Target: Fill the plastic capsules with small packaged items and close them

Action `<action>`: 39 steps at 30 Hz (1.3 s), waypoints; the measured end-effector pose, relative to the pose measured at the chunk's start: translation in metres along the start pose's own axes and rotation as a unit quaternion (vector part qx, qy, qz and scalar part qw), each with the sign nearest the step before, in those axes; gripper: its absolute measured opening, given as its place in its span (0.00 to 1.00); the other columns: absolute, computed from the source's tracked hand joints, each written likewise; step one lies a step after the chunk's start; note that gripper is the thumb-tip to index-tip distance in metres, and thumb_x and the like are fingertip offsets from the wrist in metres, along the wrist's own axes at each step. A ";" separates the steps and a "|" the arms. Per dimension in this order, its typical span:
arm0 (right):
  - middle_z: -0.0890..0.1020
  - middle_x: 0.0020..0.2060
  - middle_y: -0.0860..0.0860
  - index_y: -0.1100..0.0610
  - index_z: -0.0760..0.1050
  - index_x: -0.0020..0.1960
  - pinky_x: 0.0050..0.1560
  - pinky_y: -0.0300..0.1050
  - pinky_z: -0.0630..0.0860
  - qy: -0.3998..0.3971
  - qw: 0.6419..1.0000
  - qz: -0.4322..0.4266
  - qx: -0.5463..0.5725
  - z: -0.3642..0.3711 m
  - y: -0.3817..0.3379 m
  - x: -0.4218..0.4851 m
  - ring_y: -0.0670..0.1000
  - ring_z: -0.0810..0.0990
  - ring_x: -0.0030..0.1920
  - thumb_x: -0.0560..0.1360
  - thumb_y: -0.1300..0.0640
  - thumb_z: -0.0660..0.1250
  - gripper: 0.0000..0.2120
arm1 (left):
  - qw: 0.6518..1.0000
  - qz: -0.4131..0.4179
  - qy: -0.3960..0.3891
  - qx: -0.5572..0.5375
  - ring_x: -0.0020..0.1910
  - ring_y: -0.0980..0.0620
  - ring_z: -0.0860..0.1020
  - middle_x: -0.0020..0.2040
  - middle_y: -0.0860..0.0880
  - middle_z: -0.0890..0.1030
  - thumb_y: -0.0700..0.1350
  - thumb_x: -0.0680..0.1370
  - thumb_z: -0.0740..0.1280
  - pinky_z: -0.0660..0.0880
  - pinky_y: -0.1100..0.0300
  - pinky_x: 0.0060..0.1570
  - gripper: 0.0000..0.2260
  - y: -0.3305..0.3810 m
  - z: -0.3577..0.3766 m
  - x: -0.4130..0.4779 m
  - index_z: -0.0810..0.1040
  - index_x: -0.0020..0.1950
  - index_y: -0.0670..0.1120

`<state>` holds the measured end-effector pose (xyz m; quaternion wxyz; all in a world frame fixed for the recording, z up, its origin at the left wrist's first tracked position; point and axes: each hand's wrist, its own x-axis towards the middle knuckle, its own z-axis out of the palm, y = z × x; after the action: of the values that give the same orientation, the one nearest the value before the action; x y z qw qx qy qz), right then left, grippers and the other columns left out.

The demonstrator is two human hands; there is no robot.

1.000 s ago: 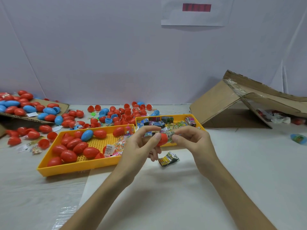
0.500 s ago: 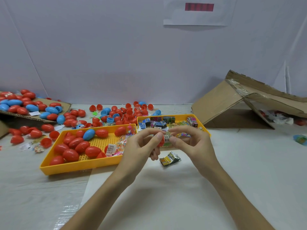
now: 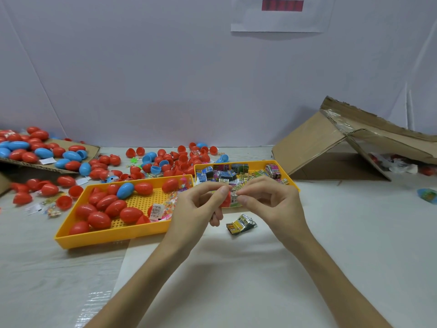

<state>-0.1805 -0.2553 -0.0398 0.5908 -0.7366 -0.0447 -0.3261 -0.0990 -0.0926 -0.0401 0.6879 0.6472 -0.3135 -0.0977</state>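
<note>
Since 1 s before, the 2 hands had drawn together, covering most of the red capsule half. Over the middle of the table [image 3: 331,233], at the near rim of the yellow tray of packets [image 3: 292,182], the left hand [image 3: 191,209] gripped the capsule half [image 3: 226,201] in curled fingers [image 3: 220,194]. The right hand [image 3: 279,204] pinched a small packet [image 3: 234,196] at its mouth. The packet looked only partly in. Pushed askew, it could crumple, jam the rim and block closing, or drop beside the spare packet [image 3: 241,224].
</note>
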 end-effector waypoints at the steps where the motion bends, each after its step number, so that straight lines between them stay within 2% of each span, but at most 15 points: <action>1: 0.83 0.44 0.52 0.54 0.86 0.45 0.49 0.55 0.83 0.000 1.000 0.002 0.002 0.000 0.000 0.000 0.55 0.84 0.46 0.69 0.58 0.76 0.05 | 1.000 0.002 0.001 0.001 0.28 0.52 0.76 0.29 0.44 0.78 0.57 0.75 0.68 0.76 0.62 0.32 0.09 0.000 0.000 0.000 0.86 0.49 0.56; 7: 0.84 0.44 0.52 0.54 0.86 0.45 0.50 0.56 0.83 -0.007 1.000 0.007 0.011 0.000 0.000 0.000 0.55 0.84 0.46 0.70 0.60 0.76 0.04 | 1.000 0.004 0.007 0.011 0.27 0.52 0.75 0.29 0.40 0.77 0.57 0.75 0.68 0.75 0.63 0.32 0.09 0.000 0.000 0.000 0.86 0.48 0.56; 13: 0.84 0.43 0.52 0.54 0.86 0.45 0.49 0.53 0.83 -0.011 1.000 0.011 0.025 0.000 0.002 -0.001 0.55 0.85 0.46 0.71 0.67 0.76 0.08 | 1.000 0.001 0.010 0.018 0.26 0.53 0.75 0.28 0.44 0.77 0.57 0.75 0.68 0.76 0.63 0.32 0.10 0.000 0.000 0.000 0.86 0.49 0.55; 19: 0.84 0.43 0.54 0.59 0.86 0.46 0.48 0.49 0.82 -0.009 0.999 0.017 0.032 0.000 0.001 -0.001 0.55 0.85 0.45 0.70 0.61 0.75 0.06 | 0.999 0.000 0.013 0.030 0.26 0.53 0.74 0.26 0.47 0.76 0.57 0.74 0.68 0.75 0.63 0.32 0.10 0.001 0.000 -0.001 0.86 0.47 0.55; 22: 0.84 0.43 0.55 0.60 0.85 0.46 0.47 0.47 0.82 -0.013 0.999 0.019 0.040 0.000 0.002 0.000 0.55 0.85 0.45 0.71 0.64 0.75 0.05 | 0.999 0.003 0.012 0.031 0.25 0.55 0.73 0.25 0.50 0.76 0.57 0.74 0.69 0.74 0.63 0.30 0.10 0.002 0.000 -0.002 0.86 0.46 0.55; 25: 0.84 0.43 0.55 0.59 0.85 0.46 0.47 0.47 0.82 -0.013 0.998 0.023 0.052 0.000 0.003 -0.001 0.55 0.85 0.45 0.70 0.63 0.75 0.05 | 0.999 0.006 0.010 0.032 0.24 0.56 0.72 0.25 0.52 0.76 0.57 0.73 0.69 0.74 0.63 0.30 0.11 0.003 0.000 -0.002 0.85 0.48 0.52; 28: 0.85 0.43 0.54 0.58 0.85 0.46 0.47 0.48 0.82 -0.019 0.999 0.025 0.045 0.001 0.004 -0.001 0.56 0.85 0.45 0.71 0.64 0.75 0.04 | 0.999 0.001 0.012 0.032 0.24 0.56 0.73 0.25 0.51 0.76 0.58 0.73 0.68 0.74 0.66 0.30 0.13 0.002 0.001 -0.002 0.85 0.49 0.51; 33: 0.85 0.43 0.53 0.58 0.86 0.46 0.46 0.45 0.82 -0.021 0.998 0.028 0.043 0.000 0.005 0.000 0.55 0.86 0.45 0.72 0.68 0.75 0.07 | 1.000 -0.006 0.003 0.024 0.24 0.53 0.74 0.25 0.47 0.76 0.58 0.74 0.67 0.75 0.65 0.30 0.12 0.001 0.001 -0.002 0.86 0.47 0.53; 36: 0.85 0.43 0.53 0.56 0.86 0.45 0.47 0.50 0.84 -0.015 0.999 0.025 0.026 0.001 0.005 -0.001 0.56 0.86 0.45 0.72 0.67 0.75 0.08 | 1.000 -0.016 -0.013 0.009 0.25 0.51 0.76 0.26 0.45 0.77 0.57 0.75 0.65 0.75 0.64 0.29 0.12 0.001 0.002 -0.002 0.86 0.47 0.55; 39: 0.86 0.42 0.53 0.57 0.85 0.45 0.47 0.50 0.83 0.010 1.000 0.027 0.010 0.000 0.005 0.000 0.56 0.86 0.44 0.72 0.68 0.76 0.07 | 0.999 -0.007 -0.038 0.020 0.29 0.52 0.79 0.29 0.47 0.79 0.56 0.76 0.65 0.77 0.63 0.33 0.13 0.001 0.002 -0.002 0.85 0.53 0.53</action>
<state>-0.1781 -0.2568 -0.0439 0.6070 -0.7285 -0.0226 -0.3167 -0.1014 -0.0929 -0.0400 0.6618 0.6585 -0.3373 -0.1208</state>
